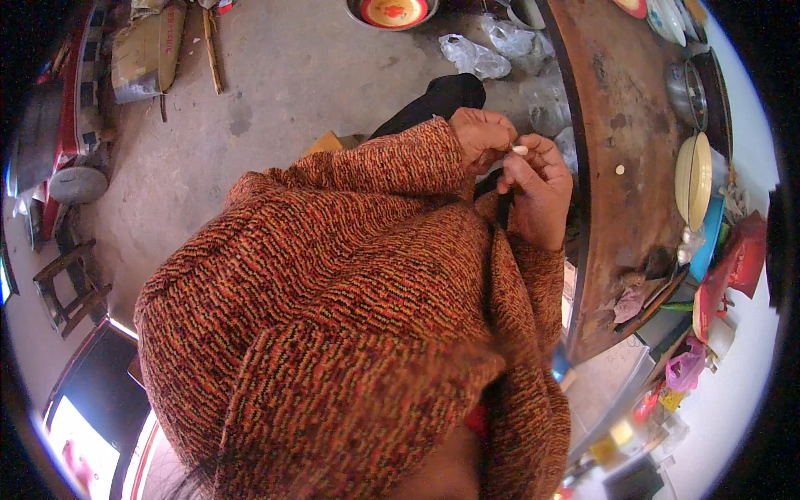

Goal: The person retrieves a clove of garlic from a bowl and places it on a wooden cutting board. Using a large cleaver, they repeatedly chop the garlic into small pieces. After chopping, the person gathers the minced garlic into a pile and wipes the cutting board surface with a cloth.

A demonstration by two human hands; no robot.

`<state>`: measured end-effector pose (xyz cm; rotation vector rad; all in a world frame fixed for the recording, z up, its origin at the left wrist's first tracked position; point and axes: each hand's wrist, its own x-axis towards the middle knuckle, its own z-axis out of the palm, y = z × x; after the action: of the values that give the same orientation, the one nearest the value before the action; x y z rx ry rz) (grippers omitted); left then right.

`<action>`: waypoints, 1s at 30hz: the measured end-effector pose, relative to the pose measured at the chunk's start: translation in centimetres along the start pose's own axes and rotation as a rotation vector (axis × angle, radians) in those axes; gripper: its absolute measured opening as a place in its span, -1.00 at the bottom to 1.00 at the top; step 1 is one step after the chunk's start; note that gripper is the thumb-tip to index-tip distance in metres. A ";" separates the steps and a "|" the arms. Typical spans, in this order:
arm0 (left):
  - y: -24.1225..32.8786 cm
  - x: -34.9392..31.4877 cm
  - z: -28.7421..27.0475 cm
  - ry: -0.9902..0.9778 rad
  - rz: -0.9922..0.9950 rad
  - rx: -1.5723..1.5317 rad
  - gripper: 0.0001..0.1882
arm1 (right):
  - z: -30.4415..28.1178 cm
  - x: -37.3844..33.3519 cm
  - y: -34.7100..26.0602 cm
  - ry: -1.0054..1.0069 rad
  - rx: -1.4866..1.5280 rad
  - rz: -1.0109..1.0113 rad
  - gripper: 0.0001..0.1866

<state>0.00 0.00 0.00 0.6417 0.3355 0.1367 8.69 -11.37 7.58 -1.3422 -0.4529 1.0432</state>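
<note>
- Knitted orange-and-dark garment, nearest, filling the lower centre.
- Rounded grey object, at left.
- Left hand, upper centre: fingers bunched narrowly beside the small white piece; cannot tell whether they grip it.
- Right hand, just right: thumb and fingers pinching that piece.
- Wooden table, upper right, bearing another white piece.
- Cream oval dish, far right.

Twelve o'clock: the upper edge is cutting off the red-and-cream basin. Two o'clock: the left grip and right grip are partly covering the pale piece. Four o'clock: blur is obscuring the yellow item.
</note>
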 end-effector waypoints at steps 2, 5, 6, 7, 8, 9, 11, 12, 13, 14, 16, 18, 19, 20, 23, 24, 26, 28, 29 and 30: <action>-0.1 0.0 0.2 0.034 0.016 -0.004 -0.82 | 0.3 0.0 -0.1 0.033 -0.127 -0.044 -0.78; 1.0 -0.5 0.1 0.015 0.002 0.094 -0.83 | 0.3 0.3 0.4 0.049 -0.144 -0.079 -0.80; 1.0 -0.6 0.2 0.022 0.006 0.084 -0.83 | 0.2 0.2 0.5 0.059 -0.109 -0.067 -0.82; 1.0 -0.7 0.4 0.029 0.010 0.074 -0.83 | 0.1 0.1 0.5 0.069 -0.073 -0.055 -0.83; 0.9 -0.8 0.6 0.036 0.015 0.064 -0.84 | 0.1 0.1 0.6 0.079 -0.037 -0.043 -0.85; 0.9 -0.8 0.8 0.043 0.018 0.060 -0.84 | 0.1 0.0 0.5 0.069 0.015 -0.045 -0.86; 0.8 -0.8 1.0 0.058 0.026 0.053 -0.84 | 0.1 -0.1 0.4 0.048 0.118 -0.048 -0.86; 0.9 -0.9 1.2 0.063 0.027 0.036 -0.83 | 0.2 -0.1 0.3 0.050 0.157 -0.036 -0.85; 1.0 -1.0 1.4 0.069 0.028 0.019 -0.83 | 0.3 -0.1 0.1 0.052 0.195 -0.024 -0.85; 1.0 -1.1 1.4 0.074 0.030 0.002 -0.83 | 0.3 -0.1 0.0 0.053 0.233 -0.012 -0.84; 0.9 -0.9 1.5 0.069 0.050 -0.073 -0.87 | -0.4 0.0 0.3 0.026 0.299 0.022 -0.83; 0.6 -0.6 1.4 0.071 0.065 -0.111 -0.89 | -1.1 0.1 0.6 -0.004 0.381 0.053 -0.81; 0.4 -0.4 1.3 0.076 0.069 -0.111 -0.89 | -1.4 0.1 0.7 -0.020 0.430 0.067 -0.80; 0.3 -0.3 1.3 0.080 0.073 -0.112 -0.88 | -1.6 0.1 0.8 -0.034 0.479 0.080 -0.79; 0.4 -0.5 1.2 0.075 0.051 -0.145 -0.87 | -2.2 0.2 1.3 -0.117 0.519 0.064 -0.79; 0.3 -0.4 0.9 0.007 0.239 0.051 -0.87 | -2.1 0.3 1.1 -0.073 0.513 0.048 -0.81; 0.2 -0.3 0.3 -0.070 0.415 0.264 -0.86 | -1.7 0.3 0.9 0.019 0.504 0.013 -0.84; 1.2 -0.5 0.8 -0.019 0.203 0.115 -0.85 | -3.2 0.7 0.3 0.083 0.356 -0.151 -0.88; 1.8 -0.7 0.8 0.039 -0.006 -0.036 -0.85 | -4.3 0.9 0.2 0.114 0.284 -0.237 -0.89; 0.8 -0.3 -1.4 -0.139 0.051 -0.013 -0.74 | -5.5 1.2 -0.4 0.184 0.268 -0.300 -0.91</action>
<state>-0.77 1.35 -0.45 0.6432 0.1838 0.1424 13.75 -13.43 6.30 -1.0800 -0.3495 0.6983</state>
